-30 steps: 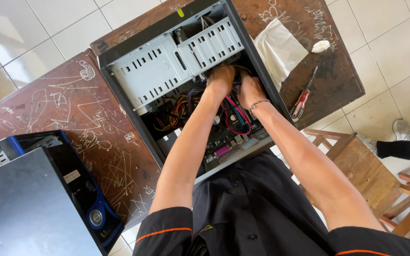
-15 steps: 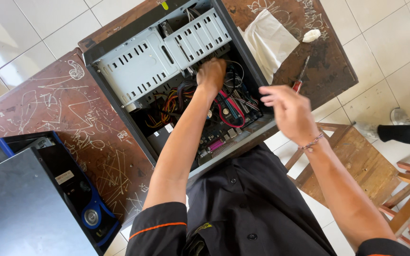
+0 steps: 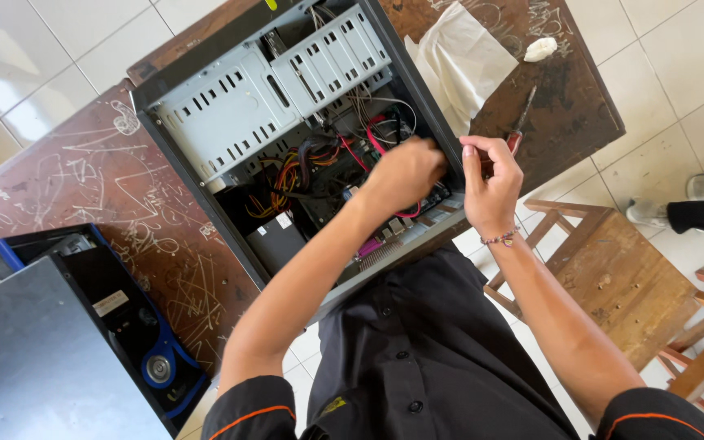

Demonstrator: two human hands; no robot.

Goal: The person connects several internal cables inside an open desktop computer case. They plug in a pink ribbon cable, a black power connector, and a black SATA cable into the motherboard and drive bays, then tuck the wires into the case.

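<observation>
Moved: our right hand [image 3: 492, 186] has swung back toward the open grey metal computer case [image 3: 230, 122] and now sits at its right wall; half a second ago it hung clear of it.
Left hand: our left hand [image 3: 405, 173] is curled, knuckles up, over the red and black cables [image 3: 352, 151] deep inside; we cannot tell what it grips.
Right hand: fingers pinched together; whatever they hold is hidden.
Case: on the scratched brown wooden desk [image 3: 83, 195], long axis running away from us, leaning leftward.
Nearer: both hands meet at its right edge, and the red-handled screwdriver [image 3: 519, 130] lies just beyond our right hand.
</observation>
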